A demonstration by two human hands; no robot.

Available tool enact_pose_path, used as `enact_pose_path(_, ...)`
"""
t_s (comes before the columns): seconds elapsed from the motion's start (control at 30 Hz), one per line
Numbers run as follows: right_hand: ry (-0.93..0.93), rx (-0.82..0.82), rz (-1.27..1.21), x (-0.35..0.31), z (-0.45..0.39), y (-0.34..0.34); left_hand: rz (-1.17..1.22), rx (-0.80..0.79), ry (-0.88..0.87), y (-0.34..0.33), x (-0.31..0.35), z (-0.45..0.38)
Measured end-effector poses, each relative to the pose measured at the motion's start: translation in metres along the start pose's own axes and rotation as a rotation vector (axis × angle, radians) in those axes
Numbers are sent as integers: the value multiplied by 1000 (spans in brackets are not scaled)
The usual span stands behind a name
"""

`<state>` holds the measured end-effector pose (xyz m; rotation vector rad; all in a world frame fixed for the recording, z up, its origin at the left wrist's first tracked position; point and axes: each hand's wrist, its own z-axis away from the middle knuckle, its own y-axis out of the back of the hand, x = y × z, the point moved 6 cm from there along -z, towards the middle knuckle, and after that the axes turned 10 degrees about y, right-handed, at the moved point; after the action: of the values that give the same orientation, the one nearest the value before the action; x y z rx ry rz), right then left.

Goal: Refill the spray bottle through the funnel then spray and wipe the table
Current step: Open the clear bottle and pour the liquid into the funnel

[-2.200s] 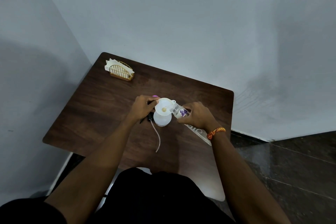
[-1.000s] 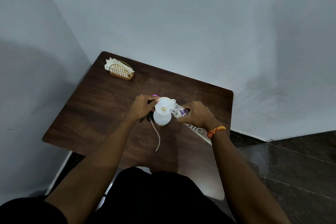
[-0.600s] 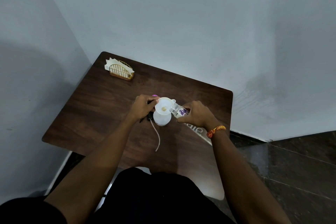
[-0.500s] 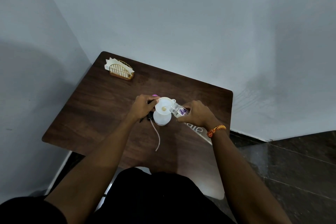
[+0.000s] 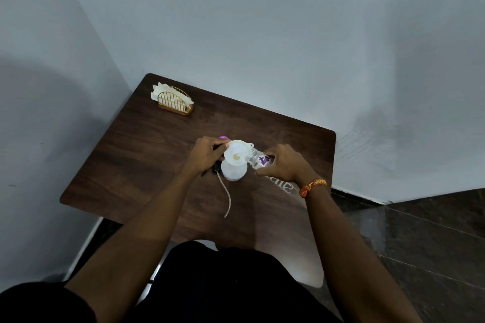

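Note:
A white spray bottle (image 5: 234,172) stands uncapped in the middle of the dark wooden table (image 5: 136,149), with a white funnel (image 5: 237,156) set in its neck. My left hand (image 5: 207,153) pinches the funnel's left rim. My right hand (image 5: 284,164) grips a clear water bottle (image 5: 258,160) with a purple label, tilted so its mouth lies over the funnel's right edge. The black spray head (image 5: 215,166) with its long dip tube (image 5: 227,198) lies on the table just left of the bottle, partly under my left hand.
A gold wire napkin holder (image 5: 174,103) with white napkins stands at the far left corner. A purple cap (image 5: 223,137) peeks out behind my left hand. The table sits in a corner between two pale walls. A dark tiled floor (image 5: 433,238) lies to the right.
Hardly anything differs. Both hands hold the same places, and the water bottle stays tipped into the funnel, perhaps raised a little at its base.

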<state>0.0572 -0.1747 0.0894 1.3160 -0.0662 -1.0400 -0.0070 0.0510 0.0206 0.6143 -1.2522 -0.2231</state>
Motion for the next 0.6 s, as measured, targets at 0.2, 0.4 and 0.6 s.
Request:
enact_pose_path(0.2, -6, -4, -7, 1, 0, 0, -14, 6, 5, -1, -3, 0)
enact_pose_path(0.4, -9, -16, -32, 4, -3, -3, -19, 11, -5, -1, -3, 0)
enact_pose_path(0.6, -1, 24, -3, 7, -3, -3, -14, 10, -8, -2, -5, -2)
